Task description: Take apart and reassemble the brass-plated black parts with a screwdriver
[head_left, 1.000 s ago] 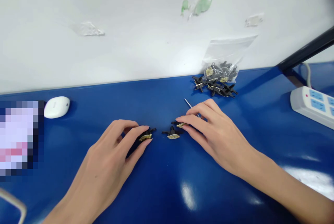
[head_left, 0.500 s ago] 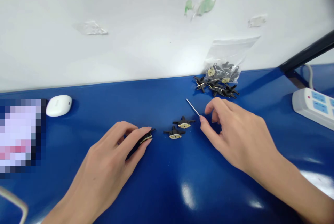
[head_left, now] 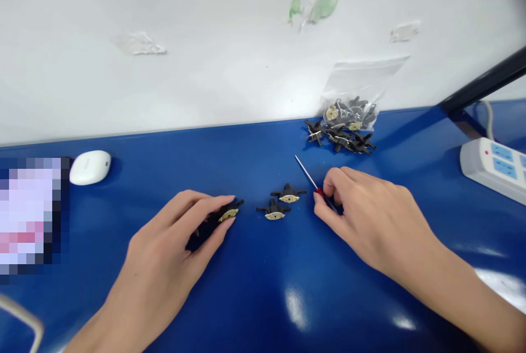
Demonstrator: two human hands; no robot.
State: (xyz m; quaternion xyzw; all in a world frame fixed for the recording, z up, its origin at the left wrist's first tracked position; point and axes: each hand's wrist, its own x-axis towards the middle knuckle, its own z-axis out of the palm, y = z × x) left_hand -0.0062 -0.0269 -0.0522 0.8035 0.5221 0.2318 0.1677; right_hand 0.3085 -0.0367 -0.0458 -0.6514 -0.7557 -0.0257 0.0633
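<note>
My left hand (head_left: 164, 254) has its thumb and fingers closed round a black part with a gold plate (head_left: 228, 214), low over the blue table. My right hand (head_left: 370, 216) grips a screwdriver (head_left: 306, 172) by its red and dark handle, the thin metal shaft pointing up and left. Between the hands lie two similar black parts, one (head_left: 289, 194) slightly behind the other (head_left: 275, 211), gold plates facing me. Part of the held piece is hidden under my left fingers.
A clear plastic bag (head_left: 357, 84) of black parts leans on the white wall, with loose ones (head_left: 341, 138) before it. At left are a white case (head_left: 90, 167) and a pixelated screen (head_left: 28, 210). A power strip (head_left: 493, 166) lies at right.
My right hand has moved down slightly, and the screwdriver's red handle now shows. My left thumb and fingers have shifted a little left, showing more of the gold plate.
</note>
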